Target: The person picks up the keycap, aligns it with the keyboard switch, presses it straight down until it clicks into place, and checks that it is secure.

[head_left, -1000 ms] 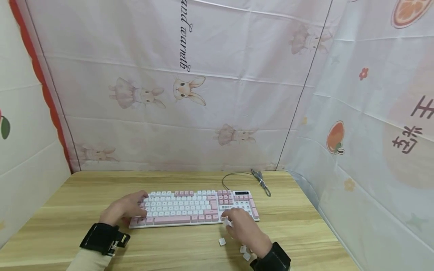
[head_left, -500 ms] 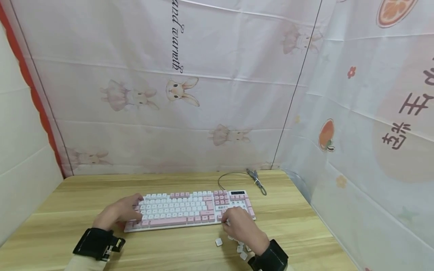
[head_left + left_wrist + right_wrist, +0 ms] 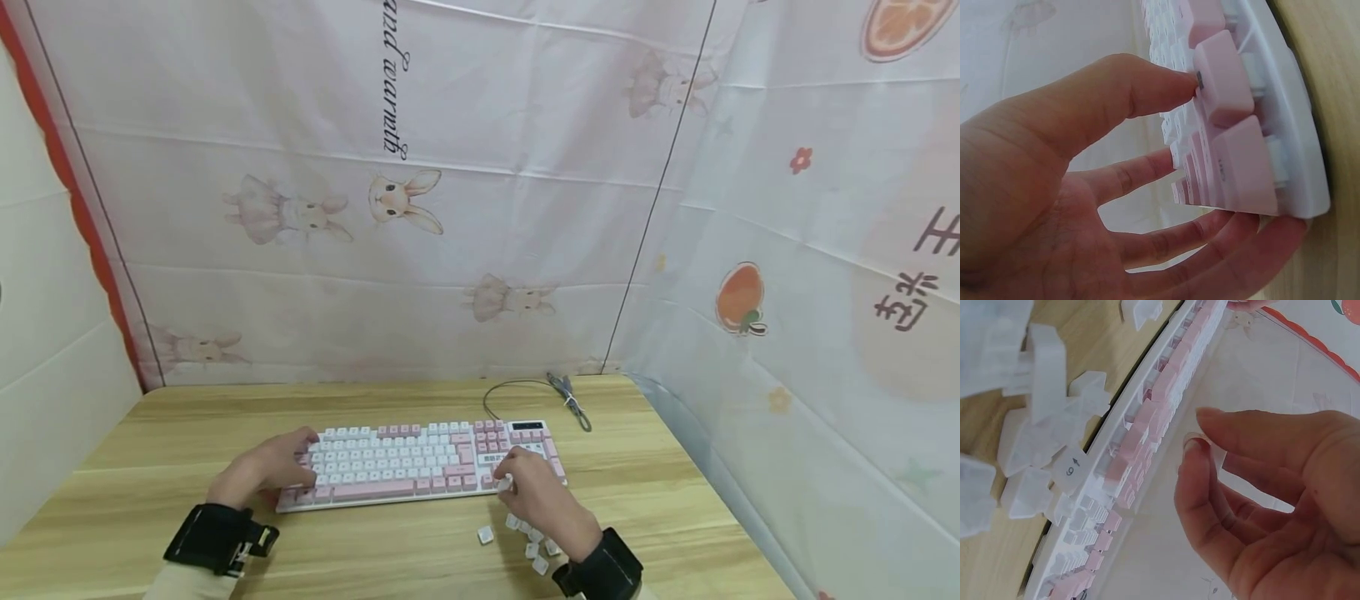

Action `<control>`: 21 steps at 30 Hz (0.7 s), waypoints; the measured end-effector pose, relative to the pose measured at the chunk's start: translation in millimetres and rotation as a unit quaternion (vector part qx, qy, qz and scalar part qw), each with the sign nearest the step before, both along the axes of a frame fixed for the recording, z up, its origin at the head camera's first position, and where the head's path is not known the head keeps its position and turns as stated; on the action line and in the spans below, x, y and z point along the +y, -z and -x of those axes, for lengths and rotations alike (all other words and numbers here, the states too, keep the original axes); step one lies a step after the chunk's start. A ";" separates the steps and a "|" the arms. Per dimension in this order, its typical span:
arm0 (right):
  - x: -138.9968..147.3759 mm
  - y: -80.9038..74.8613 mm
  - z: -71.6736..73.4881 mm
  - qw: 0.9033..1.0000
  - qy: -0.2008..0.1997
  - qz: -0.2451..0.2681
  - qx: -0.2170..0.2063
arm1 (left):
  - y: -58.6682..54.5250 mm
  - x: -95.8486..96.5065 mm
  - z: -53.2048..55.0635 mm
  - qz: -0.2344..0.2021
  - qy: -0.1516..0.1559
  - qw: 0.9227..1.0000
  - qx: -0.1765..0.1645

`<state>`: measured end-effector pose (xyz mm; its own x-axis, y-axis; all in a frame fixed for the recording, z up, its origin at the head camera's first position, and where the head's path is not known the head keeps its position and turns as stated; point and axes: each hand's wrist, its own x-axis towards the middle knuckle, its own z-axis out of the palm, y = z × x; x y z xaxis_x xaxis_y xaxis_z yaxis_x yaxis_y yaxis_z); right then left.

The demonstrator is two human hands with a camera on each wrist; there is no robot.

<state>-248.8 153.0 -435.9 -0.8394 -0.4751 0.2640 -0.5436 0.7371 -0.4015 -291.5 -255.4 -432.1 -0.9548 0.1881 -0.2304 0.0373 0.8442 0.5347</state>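
A pink and white keyboard [image 3: 390, 458] lies on the wooden table. My left hand [image 3: 273, 467] grips its left end; in the left wrist view the thumb lies on a pink keycap [image 3: 1225, 78] and the fingers reach round the edge. Over the number pad at the right end, my right hand [image 3: 536, 492] pinches a small white keycap [image 3: 505, 482] between thumb and forefinger. This cap is largely hidden in the right wrist view. Bare key stems [image 3: 1085, 528] show there on the keyboard. Several loose white keycaps [image 3: 532, 550] lie under the right hand.
One white keycap [image 3: 486, 535] sits apart, in front of the keyboard. A bundled grey cable [image 3: 570, 400] lies behind its right end. Printed cloth [image 3: 480, 208] hangs behind the table [image 3: 375, 550] and along both sides.
My right hand has lifted slightly off the number pad, and the white keycap shows at its fingertips again. More loose keycaps are visible below it. My left hand keeps its grip on the keyboard.
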 end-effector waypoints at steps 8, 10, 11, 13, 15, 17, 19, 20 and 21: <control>-0.1 0.2 -1.4 1.000 0.009 0.006 -0.008 | -0.5 0.4 -0.1 -0.004 0.002 1.000 -0.005; -0.8 -0.1 -1.5 1.000 0.012 0.005 0.000 | -0.5 0.5 0.0 0.000 0.003 1.000 -0.003; -1.1 -0.3 -1.2 1.000 0.012 0.006 0.004 | -0.4 0.5 0.0 0.002 0.004 1.000 -0.001; -1.8 -0.8 -0.3 1.000 0.013 0.010 0.009 | -0.3 0.4 -0.1 0.008 0.006 1.000 0.004; -2.3 -1.2 1.1 1.000 0.011 0.015 0.015 | -0.6 0.5 -0.2 0.013 0.006 1.000 0.009; -2.6 -1.4 2.7 1.000 0.013 0.017 0.022 | -0.7 0.6 -0.7 0.017 0.007 1.000 0.012; -2.3 -0.6 4.4 0.999 0.015 0.021 0.034 | -1.0 0.4 -0.6 0.019 0.007 1.000 0.013; -2.0 -0.2 5.2 0.999 0.016 0.023 0.041 | -1.0 0.3 -0.6 0.019 0.007 1.000 0.014; -1.6 0.3 6.2 0.998 0.017 0.023 0.048 | -0.6 0.1 -0.8 0.018 0.008 1.000 0.013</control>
